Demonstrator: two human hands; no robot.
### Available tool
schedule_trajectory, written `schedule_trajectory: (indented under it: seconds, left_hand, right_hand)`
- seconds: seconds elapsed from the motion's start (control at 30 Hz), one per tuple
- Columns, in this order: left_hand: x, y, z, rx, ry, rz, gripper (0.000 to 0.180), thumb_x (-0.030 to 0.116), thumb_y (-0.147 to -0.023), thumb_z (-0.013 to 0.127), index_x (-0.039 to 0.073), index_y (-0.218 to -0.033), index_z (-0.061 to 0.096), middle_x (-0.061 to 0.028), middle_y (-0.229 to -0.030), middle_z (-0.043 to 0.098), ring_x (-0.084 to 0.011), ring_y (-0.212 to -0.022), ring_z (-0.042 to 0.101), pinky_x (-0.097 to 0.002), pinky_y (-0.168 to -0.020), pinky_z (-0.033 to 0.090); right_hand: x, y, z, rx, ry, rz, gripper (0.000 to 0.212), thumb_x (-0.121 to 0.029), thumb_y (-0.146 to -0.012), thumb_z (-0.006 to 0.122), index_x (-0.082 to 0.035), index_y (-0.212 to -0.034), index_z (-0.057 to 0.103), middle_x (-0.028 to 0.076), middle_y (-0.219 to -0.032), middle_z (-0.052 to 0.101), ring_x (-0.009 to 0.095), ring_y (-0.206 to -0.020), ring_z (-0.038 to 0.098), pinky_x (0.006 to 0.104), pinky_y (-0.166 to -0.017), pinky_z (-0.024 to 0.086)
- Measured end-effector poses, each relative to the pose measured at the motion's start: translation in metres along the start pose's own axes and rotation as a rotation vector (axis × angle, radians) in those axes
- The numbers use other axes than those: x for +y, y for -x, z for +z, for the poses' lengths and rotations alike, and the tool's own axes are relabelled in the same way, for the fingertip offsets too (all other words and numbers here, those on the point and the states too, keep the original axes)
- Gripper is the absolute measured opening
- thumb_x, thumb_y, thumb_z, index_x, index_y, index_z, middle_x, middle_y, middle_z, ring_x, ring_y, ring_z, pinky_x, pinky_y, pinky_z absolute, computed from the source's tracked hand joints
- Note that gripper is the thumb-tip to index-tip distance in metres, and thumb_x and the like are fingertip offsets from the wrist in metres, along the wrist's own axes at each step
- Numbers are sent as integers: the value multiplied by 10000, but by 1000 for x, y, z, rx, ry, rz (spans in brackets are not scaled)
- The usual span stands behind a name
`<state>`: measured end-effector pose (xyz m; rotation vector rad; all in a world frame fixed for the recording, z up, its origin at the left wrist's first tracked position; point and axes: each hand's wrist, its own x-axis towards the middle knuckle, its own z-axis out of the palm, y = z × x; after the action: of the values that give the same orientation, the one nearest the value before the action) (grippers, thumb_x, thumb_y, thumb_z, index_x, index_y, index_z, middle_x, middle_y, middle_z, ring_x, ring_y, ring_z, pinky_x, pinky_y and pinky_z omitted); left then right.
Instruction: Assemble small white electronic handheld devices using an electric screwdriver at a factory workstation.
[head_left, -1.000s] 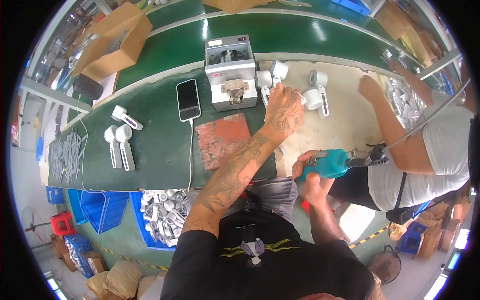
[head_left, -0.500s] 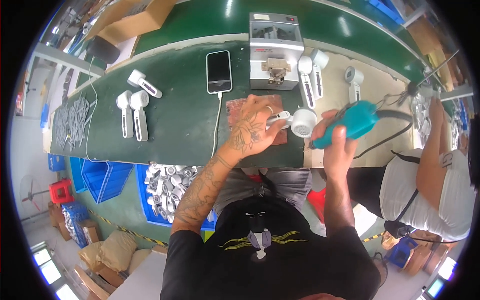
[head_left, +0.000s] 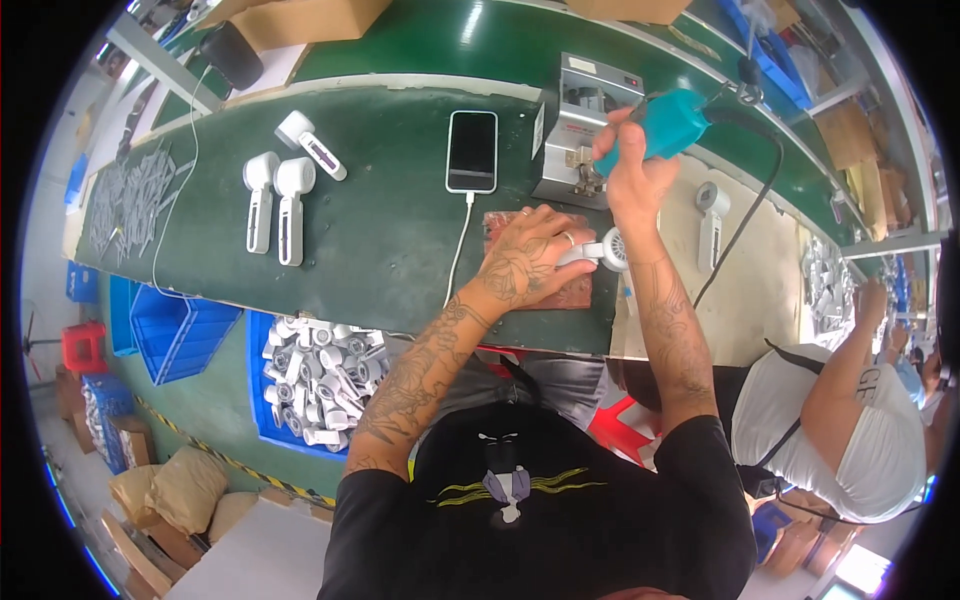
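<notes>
My left hand [head_left: 528, 258] is closed round the handle of a white handheld fan [head_left: 614, 250], holding it down on a reddish-brown mat [head_left: 573, 296]. The fan lies on its side of the mat with its round grille head toward the right. Raised over the front of a grey boxy machine [head_left: 598, 88], my right hand [head_left: 636, 172] grips a teal electric screwdriver [head_left: 668, 122]. The screwdriver points left and down toward the machine's metal fixture [head_left: 582, 165]; whether the tip touches is hidden by my fingers. A black cable [head_left: 768, 180] trails from its back end.
Several white fans [head_left: 290, 212] lie at the left; another fan [head_left: 711, 215] is on the right. A phone [head_left: 472, 150] with a white cord lies mid-table. Thin grey strips [head_left: 130, 200] are heaped far left. Below is a blue bin [head_left: 258, 405] of fans. A person [head_left: 850, 440] works at right.
My right hand has carried the screwdriver up and away from the fan's head to the machine. The left hand stays on the fan. The whole view has shifted slightly.
</notes>
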<state>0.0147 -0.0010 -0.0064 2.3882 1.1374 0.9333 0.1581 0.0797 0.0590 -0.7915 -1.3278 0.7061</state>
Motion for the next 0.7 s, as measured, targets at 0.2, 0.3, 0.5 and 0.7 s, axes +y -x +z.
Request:
schedule_trajectory:
  seconds: [0.2,0.3,0.5,0.7]
  left_hand:
    - [-3,1,10,54,-33,10,407,427,-888,717,139,-1175,691,-58,-1214,666,-302,-1099,601,-469,-987,471]
    - [-7,1,10,73,22,7,426,423,-877,726,110,-1164,689,-71,-1199,667,-302,-1075,603,-461,-967,474]
    - [-4,-2,5,-91,99,-103,479,473,-916,663,110,-1228,674,-125,-1260,627,-384,-1250,538,-523,-1132,375]
    - [-3,-2,3,31,45,-4,439,433,-860,734,80,-1120,701,-89,-1105,656,-293,-1020,593,-431,-918,479]
  right_hand:
    - [8,1,-7,-38,24,59,393,-385,-1036,574,8,-1021,587,47,-726,582,155,-654,578,296,-606,468]
    - [-6,4,-2,-32,48,144,413,-404,-1031,575,9,-1015,588,48,-718,577,157,-644,576,299,-599,466]
    - [-33,32,-22,25,-68,168,351,-325,-1016,625,25,-1044,615,48,-718,596,131,-614,575,270,-569,456]
    - [-32,41,-26,1,-82,196,379,-339,-1008,635,37,-1054,609,54,-728,597,136,-621,580,274,-570,465]
